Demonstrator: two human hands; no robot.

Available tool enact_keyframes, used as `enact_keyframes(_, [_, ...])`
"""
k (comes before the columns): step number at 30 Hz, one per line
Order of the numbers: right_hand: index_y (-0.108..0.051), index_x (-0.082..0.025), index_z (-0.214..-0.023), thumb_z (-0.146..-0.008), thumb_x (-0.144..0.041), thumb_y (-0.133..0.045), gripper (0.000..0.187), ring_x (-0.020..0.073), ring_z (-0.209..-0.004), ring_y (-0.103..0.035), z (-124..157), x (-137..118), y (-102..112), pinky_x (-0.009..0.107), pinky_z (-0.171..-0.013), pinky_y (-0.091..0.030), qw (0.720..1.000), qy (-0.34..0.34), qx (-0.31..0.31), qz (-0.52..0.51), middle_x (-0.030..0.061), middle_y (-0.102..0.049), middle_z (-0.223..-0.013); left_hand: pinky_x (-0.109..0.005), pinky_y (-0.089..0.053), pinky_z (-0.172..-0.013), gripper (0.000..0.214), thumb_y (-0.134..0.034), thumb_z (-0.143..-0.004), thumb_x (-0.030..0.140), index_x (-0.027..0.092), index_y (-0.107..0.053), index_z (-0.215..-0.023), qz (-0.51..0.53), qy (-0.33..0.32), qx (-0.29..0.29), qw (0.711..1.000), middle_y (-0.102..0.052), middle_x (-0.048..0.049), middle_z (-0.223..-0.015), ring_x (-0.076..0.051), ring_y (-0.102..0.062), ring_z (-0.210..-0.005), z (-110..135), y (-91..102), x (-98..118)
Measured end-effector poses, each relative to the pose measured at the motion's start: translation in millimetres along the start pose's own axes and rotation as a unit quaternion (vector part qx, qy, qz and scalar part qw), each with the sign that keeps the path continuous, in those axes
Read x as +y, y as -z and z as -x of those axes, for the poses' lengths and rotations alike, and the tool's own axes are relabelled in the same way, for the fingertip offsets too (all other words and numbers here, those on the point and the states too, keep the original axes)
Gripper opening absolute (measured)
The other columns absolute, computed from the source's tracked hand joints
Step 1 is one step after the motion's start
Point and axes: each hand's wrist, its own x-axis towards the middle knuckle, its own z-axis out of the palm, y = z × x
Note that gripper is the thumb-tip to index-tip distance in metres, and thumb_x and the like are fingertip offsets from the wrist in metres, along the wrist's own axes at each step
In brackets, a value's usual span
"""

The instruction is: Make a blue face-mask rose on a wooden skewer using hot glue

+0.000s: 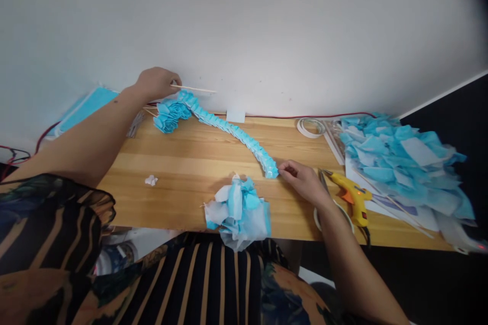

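Observation:
A long blue pleated paper strip (232, 129) stretches in a curve between my hands. Its upper end lies close under the fingers of my left hand (158, 83), which is closed around a thin wooden stick (196, 89); whether it also grips the strip is hidden. At the lower end, my right hand (301, 179) has its thumb and finger pinched at the strip's tip. Beneath my left hand lie blue paper roses (170, 116) on sticks. A crumpled bunch of blue and white paper (239, 210) sits at the table's front edge.
On the right are a yellow glue gun (354, 195), scissors (325, 181) partly under my forearm, a roll of white tape (310, 128) and a big pile of blue paper pieces (404, 162). A white scrap (151, 180) lies left. The wall (244, 35) stands behind the table.

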Motion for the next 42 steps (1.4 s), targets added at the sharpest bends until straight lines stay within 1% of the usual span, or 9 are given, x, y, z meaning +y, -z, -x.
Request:
enact_keyframes(4, [-0.069,-0.022,-0.086,-0.089,-0.04,-0.059,0.021,0.0213,-0.078,-0.068,2.2,3.1,-2.6,0.033,-0.075,-0.049,1.0,-0.005,0.013,-0.015,0.0035,-0.075,-0.084,-0.022,-0.031,-0.073,0.056,-0.056,-0.095,0.046,0.014,-0.061,-0.141,0.104,-0.019,0.064,0.992,-0.07,0.0017,-0.104,-0.011,-0.045,-0.082,20.4,14.5,19.8])
enact_keyframes(8, [-0.072,-0.021,-0.094,-0.091,-0.034,-0.057,0.02,0.0226,-0.088,-0.072,3.7,3.4,-4.5,0.035,-0.083,-0.053,0.999,0.011,0.035,-0.025,0.0054,-0.079,-0.095,-0.02,-0.035,-0.073,0.053,-0.044,-0.104,0.04,0.003,-0.057,-0.14,0.208,-0.088,0.105,0.969,-0.068,-0.0004,-0.095,-0.009,-0.043,-0.074,59.8,17.7,65.0])
enact_keyframes(11, [-0.073,-0.021,-0.105,-0.092,-0.026,-0.053,0.024,0.0226,-0.09,-0.073,7.4,3.6,-5.8,0.036,-0.086,-0.055,0.997,0.019,0.074,-0.017,0.0065,-0.081,-0.101,-0.023,-0.043,-0.08,0.043,-0.044,-0.103,0.035,0.007,-0.067,-0.127,0.239,-0.155,0.055,0.957,-0.072,-0.0031,-0.1,-0.012,-0.052,-0.079,95.6,-0.2,99.0])
enact_keyframes(15, [-0.071,-0.021,-0.117,-0.096,-0.025,-0.053,0.028,0.0229,-0.091,-0.074,25.4,1.2,-10.5,0.037,-0.084,-0.057,0.99,0.032,0.137,0.005,0.0077,-0.08,-0.106,-0.029,-0.05,-0.087,0.041,-0.042,-0.103,0.04,0.016,-0.073,-0.114,0.251,-0.283,0.009,0.926,-0.077,-0.0064,-0.112,-0.022,-0.068,-0.101,130.8,-46.8,123.9])
enact_keyframes(19, [-0.072,-0.023,-0.11,-0.099,-0.02,-0.051,0.023,0.0224,-0.091,-0.074,59.0,-12.1,-20.9,0.036,-0.08,-0.056,0.978,0.091,0.184,0.046,0.0067,-0.079,-0.101,-0.033,-0.053,-0.087,0.043,-0.041,-0.103,0.042,0.015,-0.073,-0.111,0.276,-0.287,-0.03,0.917,-0.078,-0.0107,-0.112,-0.025,-0.072,-0.101,145.3,-87.3,130.5])
enact_keyframes(22, [-0.07,-0.022,-0.111,-0.1,-0.015,-0.052,0.022,0.0209,-0.087,-0.071,82.6,-26.8,-31.8,0.034,-0.077,-0.054,0.97,0.157,0.176,0.064,0.0057,-0.077,-0.093,-0.034,-0.053,-0.086,0.043,-0.042,-0.103,0.043,0.015,-0.074,-0.109,0.301,-0.287,-0.034,0.909,-0.078,-0.0115,-0.108,-0.025,-0.072,-0.098,146.9,-101.7,133.0])
enact_keyframes(26, [-0.067,-0.022,-0.116,-0.099,-0.01,-0.054,0.024,0.02,-0.087,-0.069,98.4,-37.5,-41.4,0.034,-0.078,-0.054,0.961,0.22,0.16,0.053,0.0059,-0.076,-0.096,-0.033,-0.054,-0.085,0.042,-0.045,-0.103,0.044,0.016,-0.075,-0.108,0.322,-0.292,-0.039,0.9,-0.078,-0.0107,-0.107,-0.025,-0.072,-0.097,145.7,-107.8,138.0])
enact_keyframes(36, [-0.068,-0.024,-0.114,-0.099,-0.011,-0.058,0.022,0.0194,-0.082,-0.066,119.3,-21.7,-49.5,0.033,-0.073,-0.051,0.972,0.17,0.159,0.022,0.0039,-0.072,-0.089,-0.034,-0.053,-0.088,0.042,-0.044,-0.105,0.043,0.017,-0.076,-0.11,0.325,-0.311,-0.062,0.891,-0.077,-0.0104,-0.107,-0.024,-0.071,-0.098,149.7,-111.1,146.4])
enact_keyframes(42, [-0.07,-0.021,-0.109,-0.099,-0.012,-0.057,0.019,0.0194,-0.078,-0.066,116.7,-17.8,-57.0,0.032,-0.069,-0.05,0.97,0.169,0.173,0.015,0.0044,-0.071,-0.084,-0.029,-0.05,-0.077,0.04,-0.045,-0.106,0.039,0.016,-0.077,-0.116,0.329,-0.312,-0.07,0.888,-0.073,-0.0081,-0.097,-0.02,-0.068,-0.087,151.4,-113.4,152.3])
